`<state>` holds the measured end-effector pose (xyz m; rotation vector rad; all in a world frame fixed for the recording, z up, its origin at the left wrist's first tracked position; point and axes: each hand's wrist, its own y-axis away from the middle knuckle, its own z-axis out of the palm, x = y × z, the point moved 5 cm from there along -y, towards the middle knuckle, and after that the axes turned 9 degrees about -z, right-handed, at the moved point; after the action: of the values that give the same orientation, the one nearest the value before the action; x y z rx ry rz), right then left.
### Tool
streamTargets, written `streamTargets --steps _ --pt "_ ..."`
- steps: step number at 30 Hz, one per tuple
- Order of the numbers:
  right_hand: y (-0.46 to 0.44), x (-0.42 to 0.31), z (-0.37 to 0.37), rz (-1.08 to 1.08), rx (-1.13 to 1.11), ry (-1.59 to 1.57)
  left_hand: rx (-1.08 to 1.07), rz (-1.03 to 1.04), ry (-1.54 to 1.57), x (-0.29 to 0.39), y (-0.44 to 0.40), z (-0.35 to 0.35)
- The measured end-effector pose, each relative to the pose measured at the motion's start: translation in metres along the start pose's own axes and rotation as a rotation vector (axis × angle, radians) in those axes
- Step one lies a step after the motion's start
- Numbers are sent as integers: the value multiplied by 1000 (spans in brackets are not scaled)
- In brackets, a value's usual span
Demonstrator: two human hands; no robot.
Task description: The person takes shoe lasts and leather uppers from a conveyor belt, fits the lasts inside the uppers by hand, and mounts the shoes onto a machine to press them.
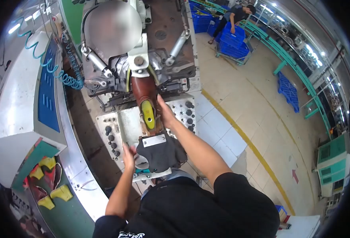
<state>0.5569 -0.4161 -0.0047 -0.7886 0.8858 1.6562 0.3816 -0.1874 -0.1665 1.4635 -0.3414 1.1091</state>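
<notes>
A brown leather shoe upper point(142, 88) with a yellow-green last point(147, 113) inside sits in the machine, its front end between the metal clamps point(139, 61). My right hand point(165, 113) lies along the right side of the shoe, its fingers pointing up beside it; whether they grip it is hard to tell. My left hand point(129, 155) is lower down, at the left edge of a black cloth-covered pad point(159, 152), with thumb and fingers apart and nothing visible in it. A metal plate point(154, 140) lies on top of the pad.
Panels with black knobs point(189, 112) flank the shoe. On the left, a white machine housing point(20, 103) stands above a green tray point(70, 210) holding yellow-and-red shoe parts point(60, 192). At the upper right, a person point(235, 16) bends over blue crates point(232, 39) beside a green rail.
</notes>
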Motion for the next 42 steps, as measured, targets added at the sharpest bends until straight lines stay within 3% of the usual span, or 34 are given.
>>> streamTargets --steps 2,3,5,9,14,20,25,33,37,42 --pt "-9 10 11 34 -172 -253 -29 -59 114 -46 20 -37" --pt "-8 7 12 31 -189 -204 -26 -77 163 -66 29 -53" --pt "-4 4 18 32 -231 -106 203 -119 101 -83 73 -81" --pt "-6 19 8 110 -262 -195 365 -233 243 -164 102 -155" --pt "3 13 10 26 -95 -103 566 -344 305 -241 142 -208" --pt "-16 38 -8 -33 -133 -91 692 -322 222 -250 163 -199" --pt "-14 29 -2 -40 -122 -93 577 -265 -81 -230 149 -178" --pt "5 11 17 45 -167 -166 543 -139 -256 -218 175 -164" --pt "6 9 22 47 -305 -194 586 -240 -264 -254 202 -189" --pt "15 3 29 37 -247 -184 643 -281 -343 -261 255 -193"
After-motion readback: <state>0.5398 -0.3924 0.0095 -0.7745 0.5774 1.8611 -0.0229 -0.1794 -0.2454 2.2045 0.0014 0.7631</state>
